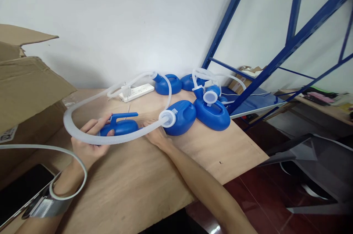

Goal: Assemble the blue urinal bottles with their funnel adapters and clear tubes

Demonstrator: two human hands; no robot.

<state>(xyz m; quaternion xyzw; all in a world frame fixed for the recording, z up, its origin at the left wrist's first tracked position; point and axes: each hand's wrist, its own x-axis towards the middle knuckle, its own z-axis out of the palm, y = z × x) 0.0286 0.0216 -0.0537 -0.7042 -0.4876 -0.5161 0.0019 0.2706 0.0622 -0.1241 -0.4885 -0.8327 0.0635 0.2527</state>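
My left hand (pixel 92 134) is closed around the neck end of a blue plastic urinal bottle (pixel 124 127), which lies tilted with its handle up. A translucent corrugated hose (pixel 73 123) loops in front of this hand and partly covers the bottle. The hose runs to the white-rimmed mouth of a second blue bottle (pixel 182 118) standing on the table. Close to that mouth, my right hand (pixel 157 136) rests low by the tabletop, beneath the hose. Its fingers look stretched out and are partly covered by the hose; I see nothing held in them.
More blue bottles (pixel 168 85) with hoses stand toward the wall, one (pixel 213 114) near the table's right side. A white power strip (pixel 136 92) lies behind. An open cardboard box (pixel 30 83) borders the left; blue shelving (pixel 259 64) rises at right. A pale cable (pixel 82 164) circles my left wrist.
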